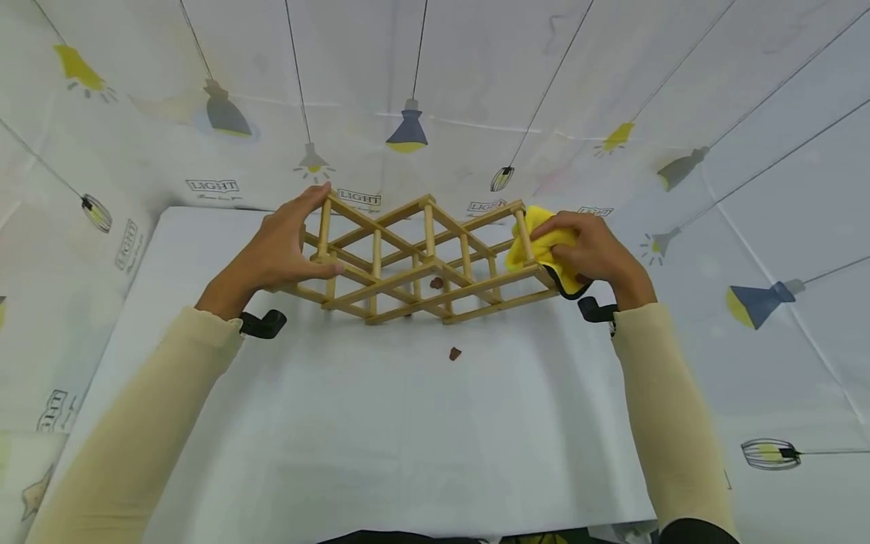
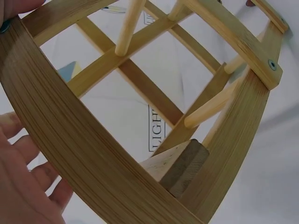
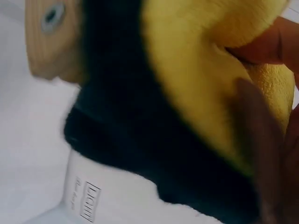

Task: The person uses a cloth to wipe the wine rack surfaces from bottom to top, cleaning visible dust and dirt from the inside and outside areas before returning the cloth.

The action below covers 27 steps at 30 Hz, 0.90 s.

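A pale wooden lattice rack (image 1: 430,230) of crossed slats and round dowels is held up by its two ends over the white table. My left hand (image 1: 272,245) grips its left end, the thumb on the near side and the fingers spread toward the far top corner. In the left wrist view several fingertips show past the edge of a broad end slat (image 2: 70,126). At the right end my right hand (image 1: 598,245) holds a bunched yellow cloth (image 1: 544,249) with a dark border against the end bars. The right wrist view shows the cloth folded between fingers, partly blurred.
Two small brown pieces are in view, one (image 1: 455,353) on the table (image 1: 381,431) in front of the rack and another (image 1: 436,282) seen through the lattice. A wall sheet (image 1: 469,60) printed with hanging lamps rises behind the table.
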Each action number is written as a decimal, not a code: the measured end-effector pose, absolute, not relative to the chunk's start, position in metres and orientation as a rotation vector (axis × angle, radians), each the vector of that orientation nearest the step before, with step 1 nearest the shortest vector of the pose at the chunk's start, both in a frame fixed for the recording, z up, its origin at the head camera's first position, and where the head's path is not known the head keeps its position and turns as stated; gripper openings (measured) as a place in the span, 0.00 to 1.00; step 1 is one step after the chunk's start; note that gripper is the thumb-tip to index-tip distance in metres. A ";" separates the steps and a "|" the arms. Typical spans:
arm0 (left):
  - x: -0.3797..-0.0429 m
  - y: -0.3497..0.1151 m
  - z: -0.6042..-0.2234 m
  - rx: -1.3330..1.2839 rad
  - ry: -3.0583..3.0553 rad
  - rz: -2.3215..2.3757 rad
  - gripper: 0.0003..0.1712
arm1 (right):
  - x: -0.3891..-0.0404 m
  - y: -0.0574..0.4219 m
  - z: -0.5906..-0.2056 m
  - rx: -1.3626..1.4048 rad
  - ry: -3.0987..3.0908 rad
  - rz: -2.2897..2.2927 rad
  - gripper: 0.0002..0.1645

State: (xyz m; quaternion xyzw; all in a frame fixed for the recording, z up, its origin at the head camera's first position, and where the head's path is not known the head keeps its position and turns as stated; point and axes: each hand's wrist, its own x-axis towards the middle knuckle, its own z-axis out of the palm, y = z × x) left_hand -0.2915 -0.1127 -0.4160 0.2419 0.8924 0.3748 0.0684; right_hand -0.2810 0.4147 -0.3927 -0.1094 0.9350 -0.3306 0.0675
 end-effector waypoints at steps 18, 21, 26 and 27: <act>-0.290 -0.115 -0.412 0.729 2.684 1.127 0.71 | -0.285 0.404 -0.380 -0.099 2.732 -1.029 0.22; -0.291 -0.116 -0.413 0.720 2.688 1.130 0.71 | -0.288 0.404 -0.382 0.033 2.694 -0.913 0.21; -0.293 -0.115 -0.415 0.739 2.689 1.120 0.71 | -0.285 0.409 -0.378 0.022 2.696 -0.827 0.20; -0.293 -0.115 -0.415 0.744 2.686 1.119 0.71 | -0.285 0.409 -0.377 -0.018 2.711 -0.859 0.20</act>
